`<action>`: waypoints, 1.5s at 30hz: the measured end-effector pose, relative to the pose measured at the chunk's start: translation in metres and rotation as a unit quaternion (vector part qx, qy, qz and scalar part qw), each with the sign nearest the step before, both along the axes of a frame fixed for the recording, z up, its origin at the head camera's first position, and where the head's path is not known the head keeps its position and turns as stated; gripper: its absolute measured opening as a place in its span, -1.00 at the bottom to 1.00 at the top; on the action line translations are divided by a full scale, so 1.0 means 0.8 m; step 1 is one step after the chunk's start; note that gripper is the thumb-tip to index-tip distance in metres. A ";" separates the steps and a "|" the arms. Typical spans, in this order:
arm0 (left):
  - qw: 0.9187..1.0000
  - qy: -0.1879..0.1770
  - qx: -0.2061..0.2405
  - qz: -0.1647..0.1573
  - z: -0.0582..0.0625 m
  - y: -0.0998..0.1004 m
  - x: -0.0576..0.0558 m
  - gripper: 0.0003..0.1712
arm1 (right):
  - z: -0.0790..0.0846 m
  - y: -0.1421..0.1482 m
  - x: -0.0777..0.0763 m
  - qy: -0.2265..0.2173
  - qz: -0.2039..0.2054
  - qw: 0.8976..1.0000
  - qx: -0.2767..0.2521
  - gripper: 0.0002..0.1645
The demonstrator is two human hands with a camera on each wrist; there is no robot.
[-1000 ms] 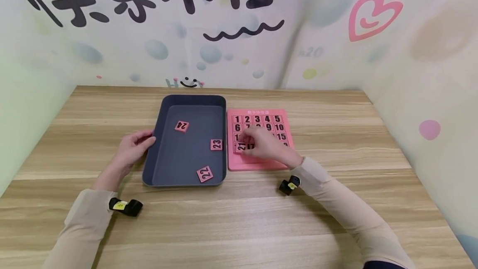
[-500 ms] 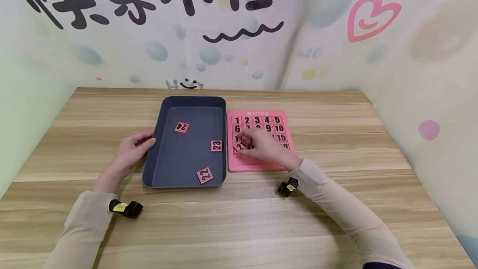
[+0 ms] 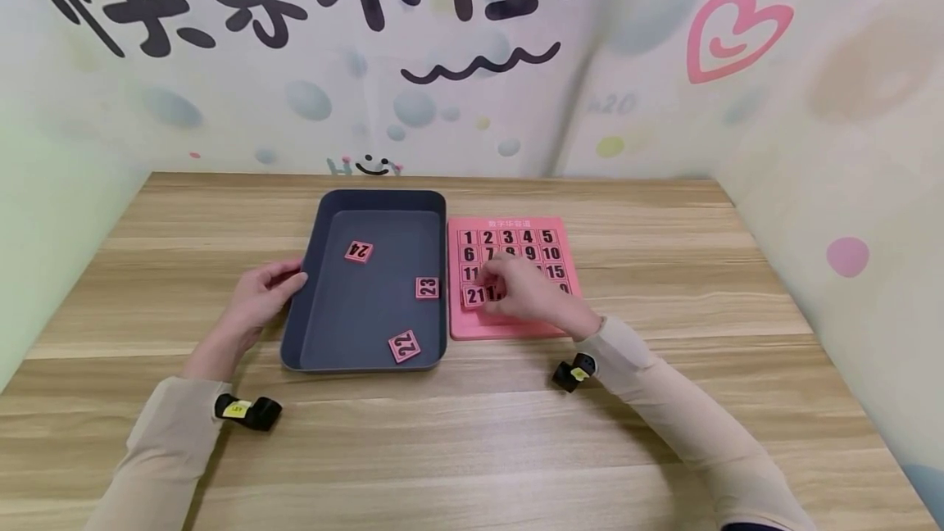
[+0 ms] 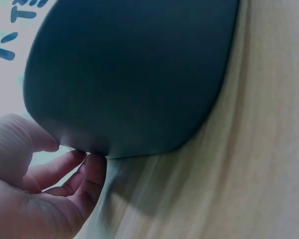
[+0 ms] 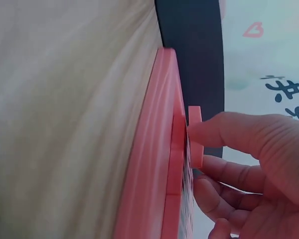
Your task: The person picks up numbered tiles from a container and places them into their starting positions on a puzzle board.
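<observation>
My right hand pinches a pink number tile marked 21 over the lower left of a pink number puzzle board. In the right wrist view, the tile stands raised between thumb and fingers, just off the board's tiles. Its number reads upright in the head view. My left hand touches the left outer side of a dark grey tray. The left wrist view has the thumb and fingertips along the tray's edge, all on the outside. My right hand covers several tiles on the board.
Inside the tray lie loose tiles marked 24, 23 and 22. Rows of numbered tiles fill the board's upper part. Tray and board stand side by side on a wooden table, before a printed wall.
The 21 tile has turned from sideways to upright in my right hand, staying over the board's lower left. My left hand and the tray hold their place.
</observation>
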State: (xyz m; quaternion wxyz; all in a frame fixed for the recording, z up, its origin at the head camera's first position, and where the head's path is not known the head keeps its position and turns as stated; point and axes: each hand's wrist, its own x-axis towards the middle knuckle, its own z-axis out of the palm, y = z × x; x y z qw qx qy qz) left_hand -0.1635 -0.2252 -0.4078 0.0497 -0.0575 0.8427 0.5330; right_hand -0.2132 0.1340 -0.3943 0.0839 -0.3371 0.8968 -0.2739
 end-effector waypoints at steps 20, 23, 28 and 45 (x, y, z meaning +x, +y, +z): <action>1.000 0.008 0.000 0.005 -0.001 0.000 0.001 -0.46 | 0.004 -0.005 0.023 -0.031 0.006 0.999 0.018 -0.71; 1.000 0.006 0.000 0.004 -0.002 0.000 0.000 -0.45 | 0.005 -0.009 0.023 -0.040 0.005 0.999 0.022 -0.71; 1.000 0.005 0.001 0.000 0.000 0.000 0.000 -0.45 | 0.007 -0.012 0.024 -0.053 -0.007 0.998 0.022 -0.71; 1.000 -0.015 -0.001 -0.005 0.003 0.000 0.002 -0.39 | 0.007 -0.009 0.028 -0.015 0.004 1.000 0.021 -0.78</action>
